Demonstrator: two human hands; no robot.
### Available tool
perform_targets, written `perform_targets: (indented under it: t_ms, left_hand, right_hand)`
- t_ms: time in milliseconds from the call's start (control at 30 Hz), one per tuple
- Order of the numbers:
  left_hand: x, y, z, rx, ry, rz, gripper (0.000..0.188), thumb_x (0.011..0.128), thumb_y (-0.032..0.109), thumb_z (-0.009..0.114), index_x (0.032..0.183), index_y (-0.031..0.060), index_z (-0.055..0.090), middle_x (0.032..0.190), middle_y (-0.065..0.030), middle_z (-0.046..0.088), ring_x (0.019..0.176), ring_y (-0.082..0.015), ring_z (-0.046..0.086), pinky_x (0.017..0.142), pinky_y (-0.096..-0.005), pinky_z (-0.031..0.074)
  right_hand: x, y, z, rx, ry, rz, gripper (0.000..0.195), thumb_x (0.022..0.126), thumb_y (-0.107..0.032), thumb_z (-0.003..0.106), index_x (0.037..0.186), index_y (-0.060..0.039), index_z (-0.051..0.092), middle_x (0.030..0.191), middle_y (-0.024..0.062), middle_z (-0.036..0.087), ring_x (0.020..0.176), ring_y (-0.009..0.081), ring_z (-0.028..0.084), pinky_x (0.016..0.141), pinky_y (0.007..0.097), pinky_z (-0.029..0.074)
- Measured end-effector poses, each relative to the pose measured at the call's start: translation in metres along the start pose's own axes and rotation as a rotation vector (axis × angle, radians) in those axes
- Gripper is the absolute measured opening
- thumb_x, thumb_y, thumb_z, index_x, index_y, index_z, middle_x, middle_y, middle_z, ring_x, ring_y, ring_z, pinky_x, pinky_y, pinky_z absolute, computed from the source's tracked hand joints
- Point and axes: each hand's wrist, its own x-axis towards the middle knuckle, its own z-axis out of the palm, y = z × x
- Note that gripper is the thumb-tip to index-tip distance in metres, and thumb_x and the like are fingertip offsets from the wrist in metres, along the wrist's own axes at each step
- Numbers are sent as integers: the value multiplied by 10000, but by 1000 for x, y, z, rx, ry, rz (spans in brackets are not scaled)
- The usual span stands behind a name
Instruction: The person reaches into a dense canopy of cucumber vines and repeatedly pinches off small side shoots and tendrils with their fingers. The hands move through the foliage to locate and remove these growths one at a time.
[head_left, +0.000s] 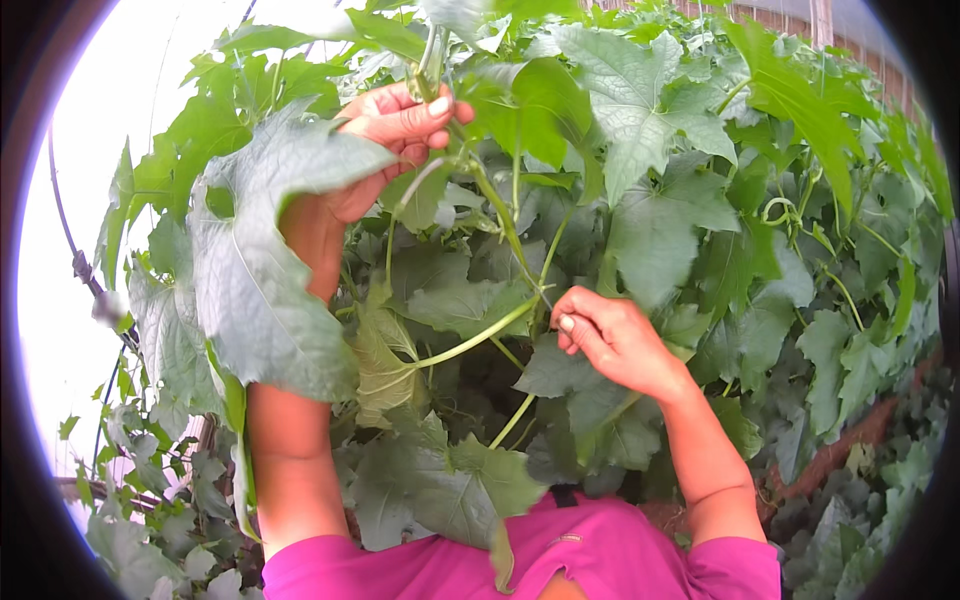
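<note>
High in front of me, my left hand (397, 131) pinches the upper part of a green climbing vine stem (501, 210) between thumb and fingers. Lower and to the right, my right hand (615, 337) has its fingers closed on a thin grey string or tie (546, 298) beside the stem, near a joint where a leaf stalk (480, 336) branches off. A large lobed leaf (255, 247) covers part of my left forearm. The ends of the tie inside my right fingers are hidden.
Dense lobed foliage (660, 217) fills the front and right, with curling tendrils (780, 211) among it. A dark cord or thin stem (71, 225) runs down the left side. Reddish soil (855, 442) shows at lower right. A wooden post (821, 22) stands at the back.
</note>
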Motion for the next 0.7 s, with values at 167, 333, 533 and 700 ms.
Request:
perform_targets:
  t_ms: [167, 333, 533, 700]
  left_hand:
    - [2, 8, 6, 331, 60, 21, 207, 826, 245, 654, 954, 87, 616, 858, 9, 623, 626, -19, 464, 543, -140, 334]
    - [-8, -7, 12, 403, 118, 16, 234, 772, 297, 713, 922, 138, 630, 694, 92, 529, 620, -6, 419, 532, -170, 292]
    - [-10, -5, 25, 408, 181, 79, 237, 744, 301, 742, 873, 138, 628, 652, 98, 492, 608, -24, 393, 546, -201, 294]
    - [-19, -1, 24, 395, 200, 19, 237, 732, 301, 751, 855, 140, 627, 669, 90, 515, 612, -30, 404, 552, -201, 304]
  right_hand:
    - [21, -38, -20, -222, 246, -433, 198, 859, -159, 561, 992, -12, 573, 918, 106, 580, 785, 209, 585, 709, 310, 483]
    - [65, -69, -9, -60, 390, -448, 140, 819, -74, 573, 930, 11, 581, 879, 121, 599, 757, 208, 611, 661, 292, 493]
    - [89, -62, -14, -156, 200, -302, 160, 809, -120, 611, 917, -6, 580, 797, 48, 628, 730, 112, 600, 620, 265, 469]
    - [87, -61, -14, -187, 142, -344, 126, 764, -91, 627, 834, 2, 578, 739, 116, 643, 678, 207, 636, 644, 319, 493]
